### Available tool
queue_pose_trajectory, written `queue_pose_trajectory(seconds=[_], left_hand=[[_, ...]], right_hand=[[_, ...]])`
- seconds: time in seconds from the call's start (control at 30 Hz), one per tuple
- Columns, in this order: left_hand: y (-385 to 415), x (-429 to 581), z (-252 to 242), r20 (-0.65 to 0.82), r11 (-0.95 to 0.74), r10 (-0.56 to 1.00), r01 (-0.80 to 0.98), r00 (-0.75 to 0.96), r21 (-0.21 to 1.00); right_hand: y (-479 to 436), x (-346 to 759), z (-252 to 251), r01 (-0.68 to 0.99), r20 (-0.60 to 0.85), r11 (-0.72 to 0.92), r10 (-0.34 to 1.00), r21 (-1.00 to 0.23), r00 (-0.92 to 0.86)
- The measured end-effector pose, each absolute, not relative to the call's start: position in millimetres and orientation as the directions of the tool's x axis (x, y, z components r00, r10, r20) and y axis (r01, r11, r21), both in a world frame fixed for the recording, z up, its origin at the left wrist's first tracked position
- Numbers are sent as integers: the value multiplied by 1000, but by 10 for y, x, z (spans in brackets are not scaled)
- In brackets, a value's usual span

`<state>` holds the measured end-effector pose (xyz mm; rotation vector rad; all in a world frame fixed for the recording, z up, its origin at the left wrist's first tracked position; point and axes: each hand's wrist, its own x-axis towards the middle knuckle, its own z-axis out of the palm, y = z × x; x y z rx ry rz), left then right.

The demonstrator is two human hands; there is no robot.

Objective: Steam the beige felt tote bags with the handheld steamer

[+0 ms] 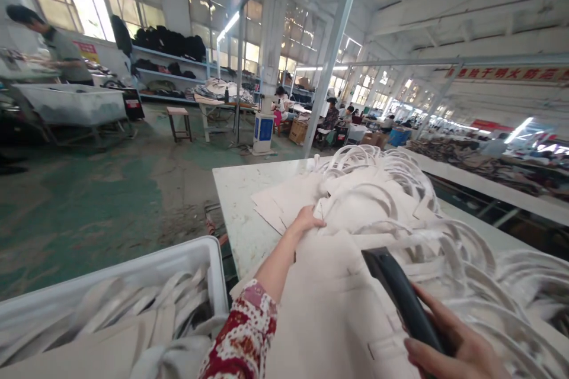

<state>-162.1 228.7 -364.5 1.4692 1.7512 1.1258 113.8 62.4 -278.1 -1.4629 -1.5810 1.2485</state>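
Note:
My right hand (pixel 457 337) is wrapped round a black electric hair clipper (pixel 402 296), its head tilted up and left over the cloth. Under it lies a cream cloth bag (pixel 329 290), flat on the pile, with dark thread ends along its side. Farther up, my left hand (pixel 307 220) is closed on the edge of a cream bag where a strap end (pixel 320 207) is joined; part of the grip is hidden. Looped cream handles (pixel 457 249) from the stacked bags curl up to the right of both hands.
The bags lie on a pale table (pixel 240 195). A white tub (pixel 213 249) full of cream bags and straps stands at the lower left. Beyond are a metal post (pixel 333 53), a stool (pixel 178 121), a wheeled bin (pixel 73 103) and a person (pixel 66 50) at the far left.

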Motion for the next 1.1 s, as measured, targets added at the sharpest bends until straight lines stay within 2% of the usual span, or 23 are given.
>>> queue_pose_trajectory(seconds=[0.33, 0.5, 0.67, 0.8, 0.9, 0.97, 1.1], left_hand=[[1945, -1344, -3660, 264, -239, 963, 264, -61, 934], [1934, -1374, -3683, 294, -295, 955, 152, 33, 943], [1976, -1408, -3731, 275, -276, 961, 101, 24, 956], [1907, -1417, -3688, 259, -262, 963, 43, 69, 964], [1769, -1477, -3623, 164, -153, 960, -64, 229, 986], [1683, -1555, -3601, 112, -55, 931, -171, 347, 984], [1620, -1755, -3661, 54, 42, 941, -274, 333, 961]], right_hand=[[877, 590, -2811, 253, -86, -1, 942, -967, -325], [1072, 451, -2838, 214, -75, 1, 934, -977, -348], [1085, 526, -2757, 158, 18, 62, 963, -986, -270], [967, 576, -2826, 208, -36, 18, 966, -978, -255], [954, 539, -2907, 178, -84, -20, 929, -984, -359], [969, 530, -2912, 158, -73, -16, 929, -987, -362], [930, 619, -2833, 180, -31, 11, 973, -984, -227]])
